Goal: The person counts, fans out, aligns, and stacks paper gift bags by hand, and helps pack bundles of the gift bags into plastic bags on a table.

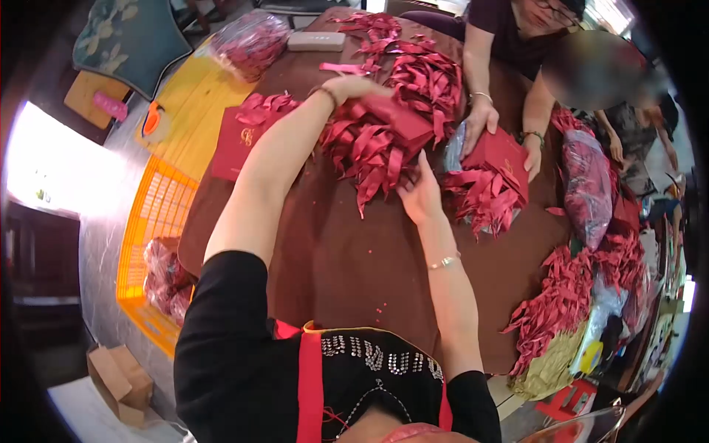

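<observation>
Up close at a brown table [340, 273], a person in a black top reaches both bare arms into a heap of dark red ribbons [369, 151] near the table's middle. Left hand [351, 87] — wrist bent, a thin bracelet on it — comes down on the far side of the heap, its fingers curled over the end of a red envelope [399, 118] that lies on top of the ribbons. Right hand [419, 193], with a gold bracelet on the wrist, rests at the near edge of the same heap, thumb raised against the envelope's lower edge; whether its other fingers grip anything cannot be told, since they are tucked among the ribbons. Across the table a second person's hands [480, 118] press on another red envelope [506, 159] over a smaller ribbon bunch. A flat red folder [235, 144] lies to the left of the heap, a yellow crate [151, 214] stands beside the table, and more ribbons [561, 303] pile up at the right edge.
</observation>
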Available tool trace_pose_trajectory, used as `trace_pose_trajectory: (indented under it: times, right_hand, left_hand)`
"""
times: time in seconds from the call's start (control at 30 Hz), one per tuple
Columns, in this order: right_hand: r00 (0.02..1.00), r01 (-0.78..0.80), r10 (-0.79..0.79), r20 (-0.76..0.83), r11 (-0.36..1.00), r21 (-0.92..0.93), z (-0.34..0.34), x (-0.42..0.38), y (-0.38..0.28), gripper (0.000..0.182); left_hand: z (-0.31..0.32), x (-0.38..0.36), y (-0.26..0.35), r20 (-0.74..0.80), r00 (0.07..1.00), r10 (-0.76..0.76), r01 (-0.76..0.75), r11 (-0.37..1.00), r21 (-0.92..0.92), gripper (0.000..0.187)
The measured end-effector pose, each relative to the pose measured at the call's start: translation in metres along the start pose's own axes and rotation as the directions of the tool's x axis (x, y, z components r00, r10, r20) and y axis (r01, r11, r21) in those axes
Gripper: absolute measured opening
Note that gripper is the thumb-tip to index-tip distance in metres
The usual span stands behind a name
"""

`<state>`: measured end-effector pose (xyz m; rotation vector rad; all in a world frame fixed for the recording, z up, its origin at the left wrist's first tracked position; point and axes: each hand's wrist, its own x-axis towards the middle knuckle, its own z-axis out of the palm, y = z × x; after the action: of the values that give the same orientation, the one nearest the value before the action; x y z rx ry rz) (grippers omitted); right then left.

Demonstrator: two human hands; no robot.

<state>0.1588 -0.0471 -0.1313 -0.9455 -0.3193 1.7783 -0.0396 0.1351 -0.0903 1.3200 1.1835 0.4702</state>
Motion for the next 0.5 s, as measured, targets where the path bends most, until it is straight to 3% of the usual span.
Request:
trace_pose_trajectory:
  times: [0.07,0.1,0.13,0.2,0.23,0.33,0.37,0.4,0.47,0.5]
  right_hand:
    - [1.000,-0.026,0.026,-0.006,1.000,0.005,0.012,0.016,-0.014,0.065]
    - [0.997,-0.078,0.078,-0.009,0.997,0.001,0.017,0.021,-0.018,0.073]
    - [0.997,-0.079,0.079,-0.016,0.997,0.004,0.021,0.027,-0.023,0.073]
    - [0.979,-0.130,0.146,0.143,0.984,-0.120,0.029,0.033,-0.031,0.078]
    - [0.987,-0.145,0.153,0.041,0.979,-0.145,0.035,0.032,-0.031,0.067]
    - [0.988,-0.075,0.111,0.103,0.951,-0.300,0.011,0.052,-0.007,0.051]
    - [0.987,-0.112,0.138,0.087,0.961,-0.251,0.014,0.037,-0.006,0.039]
    - [0.987,-0.112,0.136,0.083,0.963,-0.247,0.016,0.020,-0.005,0.039]
    - [0.992,-0.014,0.064,0.113,0.918,-0.397,0.016,-0.006,0.003,0.037]
    - [0.979,0.061,0.026,0.204,0.911,-0.409,0.002,-0.006,0.011,0.051]
  left_hand:
    - [0.003,-0.021,-0.004,0.109,0.993,0.052,-0.071,0.982,0.175,0.042]
    - [-0.006,-0.001,-0.022,-0.016,0.990,-0.142,0.141,0.952,0.270,0.052]
    - [-0.004,-0.002,-0.024,-0.010,0.989,-0.145,0.142,0.952,0.270,0.052]
    - [0.003,-0.013,-0.023,-0.083,0.980,-0.181,0.199,0.913,0.356,0.065]
    - [0.008,-0.025,-0.016,-0.045,0.984,-0.171,0.176,0.916,0.361,0.071]
    - [0.004,-0.034,-0.041,-0.080,0.991,-0.107,0.128,0.930,0.345,0.068]
    - [0.007,-0.050,-0.049,0.056,0.998,-0.010,0.004,0.993,0.114,0.060]
    - [0.018,-0.062,-0.055,0.083,0.993,-0.083,0.097,0.978,-0.183,0.049]
    - [0.036,-0.095,-0.055,0.153,0.982,-0.112,0.170,0.879,-0.445,0.039]
    - [0.044,-0.105,-0.063,0.096,0.994,-0.043,0.079,0.907,-0.415,0.042]
